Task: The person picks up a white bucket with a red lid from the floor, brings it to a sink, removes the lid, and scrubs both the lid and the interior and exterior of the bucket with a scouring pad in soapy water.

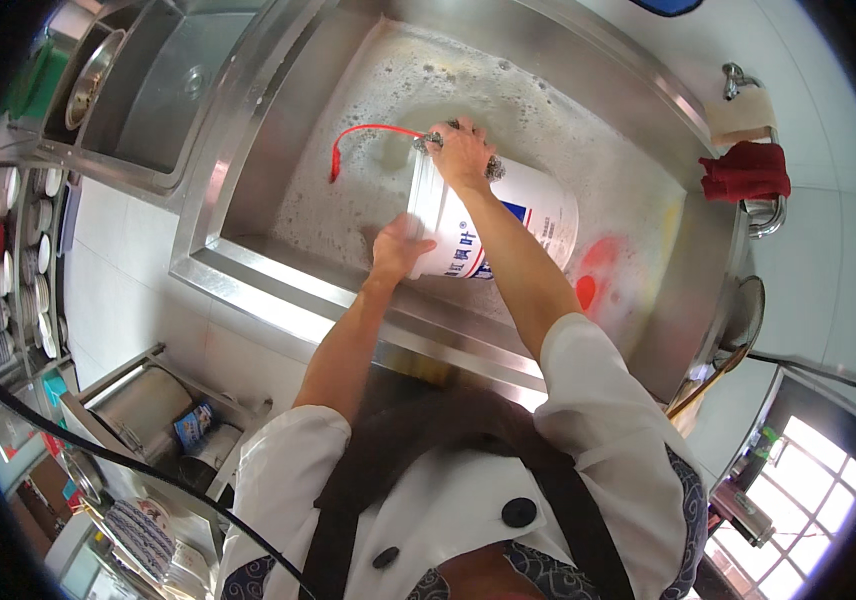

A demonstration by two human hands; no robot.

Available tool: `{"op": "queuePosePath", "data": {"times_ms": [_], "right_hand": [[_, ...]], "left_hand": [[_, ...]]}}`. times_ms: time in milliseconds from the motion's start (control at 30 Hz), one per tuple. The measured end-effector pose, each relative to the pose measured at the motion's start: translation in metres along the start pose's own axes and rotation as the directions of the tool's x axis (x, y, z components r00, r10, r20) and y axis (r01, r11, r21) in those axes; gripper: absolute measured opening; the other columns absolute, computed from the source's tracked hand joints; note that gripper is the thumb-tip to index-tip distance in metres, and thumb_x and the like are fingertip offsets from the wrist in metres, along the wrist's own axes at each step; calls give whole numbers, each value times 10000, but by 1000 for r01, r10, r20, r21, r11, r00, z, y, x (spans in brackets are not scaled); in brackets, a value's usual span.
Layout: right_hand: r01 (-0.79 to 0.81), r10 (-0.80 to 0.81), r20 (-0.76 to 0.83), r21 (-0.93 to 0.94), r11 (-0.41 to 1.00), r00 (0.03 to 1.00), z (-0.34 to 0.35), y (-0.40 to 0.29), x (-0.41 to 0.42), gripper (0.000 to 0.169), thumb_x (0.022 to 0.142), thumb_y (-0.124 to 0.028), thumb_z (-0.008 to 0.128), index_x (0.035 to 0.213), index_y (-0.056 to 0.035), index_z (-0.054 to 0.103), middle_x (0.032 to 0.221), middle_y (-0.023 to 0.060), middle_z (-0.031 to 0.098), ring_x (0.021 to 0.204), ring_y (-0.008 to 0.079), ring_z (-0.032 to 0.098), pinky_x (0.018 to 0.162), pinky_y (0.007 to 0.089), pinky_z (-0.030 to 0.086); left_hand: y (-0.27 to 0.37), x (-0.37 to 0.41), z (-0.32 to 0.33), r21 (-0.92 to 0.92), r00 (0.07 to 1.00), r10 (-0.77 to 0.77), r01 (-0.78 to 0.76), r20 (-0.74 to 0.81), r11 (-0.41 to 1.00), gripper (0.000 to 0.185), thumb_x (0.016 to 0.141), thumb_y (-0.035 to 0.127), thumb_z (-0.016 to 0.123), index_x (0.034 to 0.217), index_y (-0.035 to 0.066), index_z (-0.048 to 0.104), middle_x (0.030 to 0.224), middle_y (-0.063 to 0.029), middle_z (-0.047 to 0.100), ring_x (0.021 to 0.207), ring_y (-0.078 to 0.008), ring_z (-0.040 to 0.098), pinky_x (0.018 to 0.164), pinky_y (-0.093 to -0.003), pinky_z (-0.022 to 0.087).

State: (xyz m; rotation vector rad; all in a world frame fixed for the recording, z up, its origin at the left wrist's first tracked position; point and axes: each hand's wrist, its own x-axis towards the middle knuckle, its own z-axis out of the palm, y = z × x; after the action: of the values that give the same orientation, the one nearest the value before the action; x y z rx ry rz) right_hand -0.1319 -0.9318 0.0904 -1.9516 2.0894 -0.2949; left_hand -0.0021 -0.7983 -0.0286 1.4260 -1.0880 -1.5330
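A white plastic bucket point(499, 244) with printed writing lies on its side in foamy water in a large stainless steel sink point(278, 135). My left hand point(398, 251) grips the bucket at its rim, thumb on the outer wall and fingers hidden beyond the edge. On the upper side of the bucket my right hand point(462, 152) presses a steel wool scourer point(495, 168), partly covered by the fingers. From near the scourer a red cord or strip point(368, 127) trails left over the suds. Something red point(586, 292) shows in the water right of the bucket.
A second steel sink point(173, 90) adjoins at the upper left, with a metal bowl point(94, 79) at its far side. Dark red cloth point(747, 171) hangs by the right wall below a tap point(732, 79). A long-handled strainer point(744, 319) leans at the right. Racks of dishes point(23, 262) stand far left.
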Motion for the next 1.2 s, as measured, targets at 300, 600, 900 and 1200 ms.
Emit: {"op": "queuePosePath", "data": {"times_ms": [300, 600, 900, 1200], "right_hand": [[264, -242, -189, 97, 960, 952, 9, 7, -122, 217, 670, -168, 710, 861, -262, 671, 1149, 24, 497, 1024, 307, 486, 791, 466, 418], [147, -118, -116, 291, 945, 986, 22, 18, -11, 170, 696, -162, 639, 846, -238, 661, 1013, 45, 538, 936, 334, 534, 753, 434, 466], [278, -240, -274, 108, 954, 931, 20, 11, -85, 217, 634, -75, 659, 803, -212, 652, 1050, 79, 527, 898, 343, 532, 748, 421, 464], [164, -131, -132, 281, 946, 983, 11, 7, -21, 156, 678, -177, 651, 833, -188, 672, 954, 96, 568, 891, 322, 564, 745, 390, 460]], "left_hand": [[44, -25, 19, 630, 982, -146, 187, -117, 754, 401, 648, 275, 760, 968, 96, 597, 856, -139, 661, 816, -348, 627, 721, -431, 486], [105, -21, 22, 569, 963, -228, 268, -142, 777, 413, 627, 282, 783, 952, 109, 596, 850, -129, 660, 864, -335, 615, 749, -418, 468], [84, -33, 22, 573, 977, -176, 211, -117, 792, 417, 630, 281, 779, 947, 84, 592, 875, -154, 646, 859, -347, 612, 732, -424, 469], [64, -15, 25, 580, 981, -121, 189, -154, 792, 419, 638, 341, 771, 952, 108, 618, 891, -143, 649, 876, -330, 611, 743, -415, 470]]}}
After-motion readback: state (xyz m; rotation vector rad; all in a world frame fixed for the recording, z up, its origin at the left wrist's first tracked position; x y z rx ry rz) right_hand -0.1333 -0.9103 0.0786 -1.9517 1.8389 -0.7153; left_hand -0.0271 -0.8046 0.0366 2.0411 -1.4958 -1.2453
